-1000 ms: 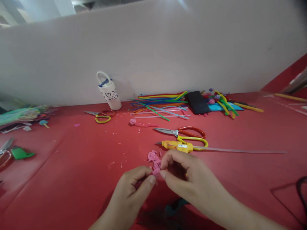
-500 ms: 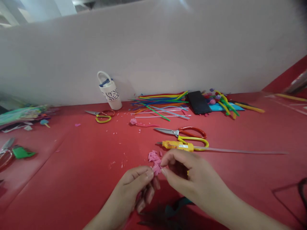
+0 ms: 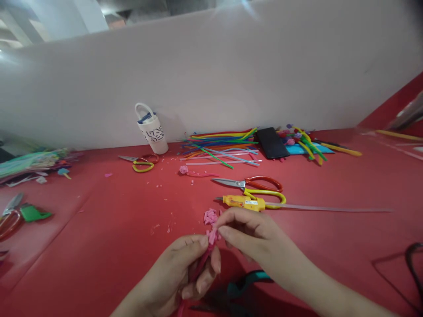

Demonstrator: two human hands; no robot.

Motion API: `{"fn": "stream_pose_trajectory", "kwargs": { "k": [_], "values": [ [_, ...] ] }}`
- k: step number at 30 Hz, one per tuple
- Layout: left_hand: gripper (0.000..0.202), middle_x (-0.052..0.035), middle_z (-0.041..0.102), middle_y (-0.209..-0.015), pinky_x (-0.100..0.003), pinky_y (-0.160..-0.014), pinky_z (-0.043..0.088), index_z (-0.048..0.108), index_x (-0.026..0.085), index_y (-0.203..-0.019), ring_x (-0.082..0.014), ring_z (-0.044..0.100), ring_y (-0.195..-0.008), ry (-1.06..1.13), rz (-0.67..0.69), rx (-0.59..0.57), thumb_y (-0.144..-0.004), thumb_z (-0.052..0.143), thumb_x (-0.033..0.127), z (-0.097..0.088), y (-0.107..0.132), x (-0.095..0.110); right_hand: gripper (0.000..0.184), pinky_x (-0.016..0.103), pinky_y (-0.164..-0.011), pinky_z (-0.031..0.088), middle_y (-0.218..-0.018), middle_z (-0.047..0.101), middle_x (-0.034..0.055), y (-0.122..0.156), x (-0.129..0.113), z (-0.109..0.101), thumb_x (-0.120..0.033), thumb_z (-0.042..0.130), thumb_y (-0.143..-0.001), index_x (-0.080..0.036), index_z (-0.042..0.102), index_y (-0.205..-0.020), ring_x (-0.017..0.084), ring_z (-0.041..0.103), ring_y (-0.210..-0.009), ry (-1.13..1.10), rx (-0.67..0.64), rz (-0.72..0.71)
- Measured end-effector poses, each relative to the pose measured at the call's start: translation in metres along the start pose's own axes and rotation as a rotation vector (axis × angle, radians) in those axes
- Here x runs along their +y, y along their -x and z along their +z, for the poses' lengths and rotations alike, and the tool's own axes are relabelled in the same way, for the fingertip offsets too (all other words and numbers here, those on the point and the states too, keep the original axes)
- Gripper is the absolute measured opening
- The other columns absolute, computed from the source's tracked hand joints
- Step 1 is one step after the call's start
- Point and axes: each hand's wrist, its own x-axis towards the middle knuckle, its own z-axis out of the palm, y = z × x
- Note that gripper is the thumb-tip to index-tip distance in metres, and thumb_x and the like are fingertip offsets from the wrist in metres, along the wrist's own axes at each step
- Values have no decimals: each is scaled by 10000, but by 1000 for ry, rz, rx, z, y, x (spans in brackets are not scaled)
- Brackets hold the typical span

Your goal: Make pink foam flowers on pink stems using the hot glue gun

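My left hand (image 3: pixel 180 268) is closed around a thin pink stem, with the small pink flower (image 3: pixel 212 237) at its top between thumb and fingers. At the flower's right side, my right hand (image 3: pixel 251 233) pinches what looks like a small pink piece; the fingertips partly cover it. Just beyond the flower lies a little heap of pink pieces (image 3: pixel 210 216) on the red table (image 3: pixel 115 246). Under my hands are teal-handled scissors (image 3: pixel 247 281), partly hidden and in shadow.
Beyond my right hand lie a yellow glue tool (image 3: pixel 243 202) and scissors (image 3: pixel 261 184). Farther back are a finished pink flower (image 3: pixel 183 169), coloured strips (image 3: pixel 221 145), a black phone (image 3: pixel 272 143), a white cup (image 3: pixel 153 134) and other scissors (image 3: pixel 142 163). Green-handled cutters (image 3: pixel 35 213) lie left.
My left hand has tilted so the pink stem now shows below the flower. My right fingertips have moved slightly left, against the flower. The view has shifted slightly.
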Motion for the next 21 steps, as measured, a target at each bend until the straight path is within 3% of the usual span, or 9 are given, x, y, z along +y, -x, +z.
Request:
{"fn": "stream_pose_trajectory", "kwargs": {
  "k": [7, 12, 15, 18, 21],
  "values": [
    [212, 51, 483, -522, -125, -300, 133, 558, 153, -760, 9, 189, -294, 95, 58, -58, -878, 454, 294, -1, -1, -1, 85, 219, -577, 419, -648, 533, -29, -1, 2, 1, -163, 497, -761, -187, 544, -694, 110, 511, -620, 83, 34, 14],
    [167, 65, 413, -580, -121, -344, 142, 505, 153, -723, 10, 186, -351, 129, 82, -21, -874, 473, 217, -1, 1, 2, 108, 212, -571, 419, -672, 564, -16, 0, -5, -6, -161, 460, -773, -191, 551, -723, 116, 534, -634, 268, 96, -52],
    [131, 55, 434, -610, -131, -361, 157, 510, 147, -756, 5, 224, -379, 91, 139, 94, -869, 483, 207, -3, -3, 3, 132, 217, -514, 368, -619, 563, -25, -3, -11, -23, -194, 445, -804, -204, 543, -715, 117, 527, -567, 623, 172, -92],
    [160, 60, 445, -588, -142, -365, 165, 495, 151, -735, 3, 235, -377, -4, 219, 255, -872, 484, 232, -7, -8, 2, 231, 243, -464, 259, -555, 551, -9, -6, -7, -44, -281, 466, -824, -209, 521, -611, 137, 506, -501, 1160, 190, 39],
    [155, 74, 441, -565, -145, -363, 164, 491, 164, -739, 4, 234, -368, -99, 291, 359, -858, 510, 263, -11, -11, 1, 318, 264, -456, 151, -519, 527, 33, -5, 8, -59, -306, 535, -779, -200, 448, -493, 169, 506, -485, 1316, 191, 170]
  ]
}}
